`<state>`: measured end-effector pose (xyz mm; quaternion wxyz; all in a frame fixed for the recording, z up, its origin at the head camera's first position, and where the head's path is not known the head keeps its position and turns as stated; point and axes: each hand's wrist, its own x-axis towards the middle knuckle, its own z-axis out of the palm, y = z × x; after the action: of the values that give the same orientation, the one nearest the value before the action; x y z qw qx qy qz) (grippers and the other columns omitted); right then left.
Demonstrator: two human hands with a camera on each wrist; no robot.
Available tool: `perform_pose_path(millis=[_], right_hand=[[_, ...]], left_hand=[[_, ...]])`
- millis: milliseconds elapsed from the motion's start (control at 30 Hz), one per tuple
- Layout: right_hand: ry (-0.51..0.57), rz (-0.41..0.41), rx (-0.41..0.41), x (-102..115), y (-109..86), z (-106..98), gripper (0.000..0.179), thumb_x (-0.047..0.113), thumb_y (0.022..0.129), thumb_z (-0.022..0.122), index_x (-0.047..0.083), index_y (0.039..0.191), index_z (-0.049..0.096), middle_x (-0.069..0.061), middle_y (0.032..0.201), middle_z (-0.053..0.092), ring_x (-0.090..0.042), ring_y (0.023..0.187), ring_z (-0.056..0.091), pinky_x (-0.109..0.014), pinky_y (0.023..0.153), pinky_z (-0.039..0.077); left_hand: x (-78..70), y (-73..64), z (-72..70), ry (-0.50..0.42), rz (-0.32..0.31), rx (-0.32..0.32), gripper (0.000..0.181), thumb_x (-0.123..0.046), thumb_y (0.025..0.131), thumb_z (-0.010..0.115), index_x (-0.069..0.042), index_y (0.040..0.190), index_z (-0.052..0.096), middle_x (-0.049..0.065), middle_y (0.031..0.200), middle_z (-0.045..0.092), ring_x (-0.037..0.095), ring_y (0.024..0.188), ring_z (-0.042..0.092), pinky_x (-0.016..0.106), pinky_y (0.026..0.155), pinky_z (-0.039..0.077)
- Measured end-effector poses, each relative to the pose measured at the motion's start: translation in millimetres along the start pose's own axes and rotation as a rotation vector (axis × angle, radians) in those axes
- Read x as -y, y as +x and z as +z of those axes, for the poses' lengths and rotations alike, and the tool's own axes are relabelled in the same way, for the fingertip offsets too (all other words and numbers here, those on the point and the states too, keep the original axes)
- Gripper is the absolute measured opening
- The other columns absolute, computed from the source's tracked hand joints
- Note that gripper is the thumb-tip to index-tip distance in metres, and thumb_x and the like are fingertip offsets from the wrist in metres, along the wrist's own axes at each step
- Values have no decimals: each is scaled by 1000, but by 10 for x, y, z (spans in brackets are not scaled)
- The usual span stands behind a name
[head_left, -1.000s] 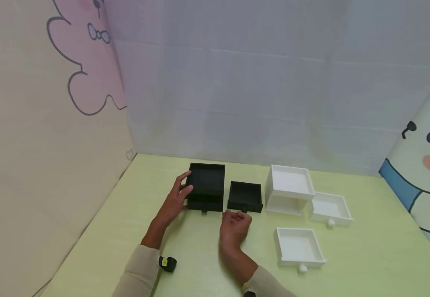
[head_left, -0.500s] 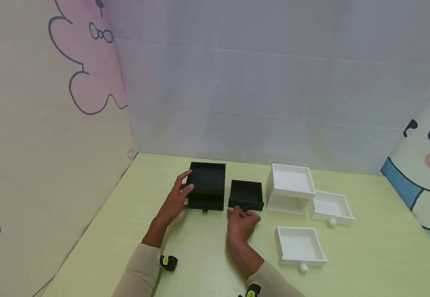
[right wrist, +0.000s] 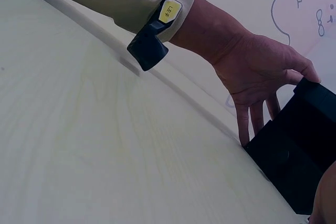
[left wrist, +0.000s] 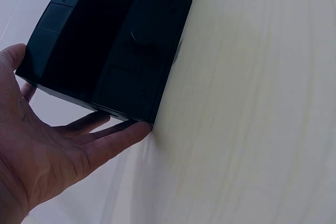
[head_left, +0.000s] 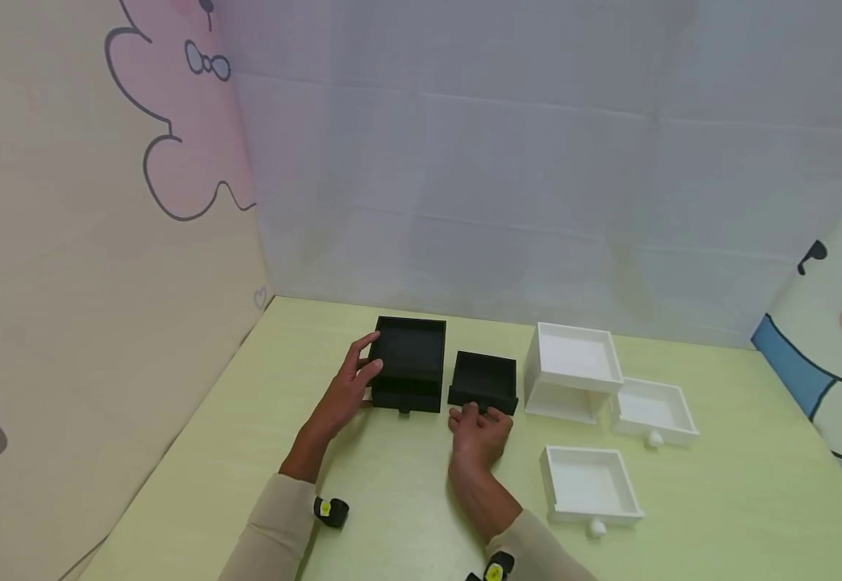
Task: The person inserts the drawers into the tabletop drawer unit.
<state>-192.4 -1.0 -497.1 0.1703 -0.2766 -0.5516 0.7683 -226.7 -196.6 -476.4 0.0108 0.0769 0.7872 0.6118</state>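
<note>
A black two-tier drawer box [head_left: 409, 347] stands on the table with its upper compartment open and a knobbed drawer [left wrist: 123, 80] in the lower one. My left hand [head_left: 341, 395] touches the box's left side with mostly straight, spread fingers, and its thumb lies at the upper front edge. To the right of the box sits a small loose black drawer [head_left: 484, 375]. My right hand [head_left: 479, 440] pinches this drawer at its front, where the knob is covered by the fingers. Only a sliver of the right hand [right wrist: 326, 198] shows in the right wrist view.
A white box [head_left: 576, 355] with an open front stands right of the black drawer. One white drawer [head_left: 653, 403] lies beside it, another white drawer [head_left: 588, 480] nearer me. A wall meets the table [head_left: 726, 484] at the back and a printed one at the left.
My right hand has moved slightly right and forward onto the front of the small black drawer, covering its knob. The left hand stays against the black box. The head view has shifted slightly.
</note>
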Motion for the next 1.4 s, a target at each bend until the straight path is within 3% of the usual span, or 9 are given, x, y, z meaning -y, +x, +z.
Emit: perform_pose_path(millis=[267,500,767,1000,1400], right_hand=[[62,-29,-12,-11,20,4,22,5,97,61,-2,106,43,-20,87,63,-18,63,70,-25,60,57],[28,-33,-19,-43,47,1,11,1,95,59,1,94,48,-25,88,67,-17,64,71,-26,59,57],[-7,-103,-4,-85,20,-29,11,5,96,61,1,94,50,-25,90,69,-20,69,72,-26,62,57],[40,-141,14,-114,18,-41,14,7,96,64,1,96,51,-24,92,70,-22,74,74,-28,66,58],[102,-176,58,-147,-44,-112,22,10,95,68,-1,100,50,-26,93,71,-38,84,73,-30,71,58]], left_hand=[[-20,11,-9,4,-2,5,50,-43,106,45,-42,153,26,9,159,24,41,140,36,68,88,46],[-65,6,-18,-33,-38,44,53,-38,107,43,-36,156,22,14,161,20,46,142,31,71,90,42],[-384,-117,-35,-7,-42,72,55,-29,108,42,-22,158,20,15,163,14,47,142,28,69,93,41],[-390,-117,-42,-3,-48,59,54,-31,108,42,-25,158,21,17,162,18,48,141,30,69,93,41],[-376,-126,-16,1,-39,43,55,-31,108,43,-24,158,22,15,163,15,45,144,26,70,96,39]])
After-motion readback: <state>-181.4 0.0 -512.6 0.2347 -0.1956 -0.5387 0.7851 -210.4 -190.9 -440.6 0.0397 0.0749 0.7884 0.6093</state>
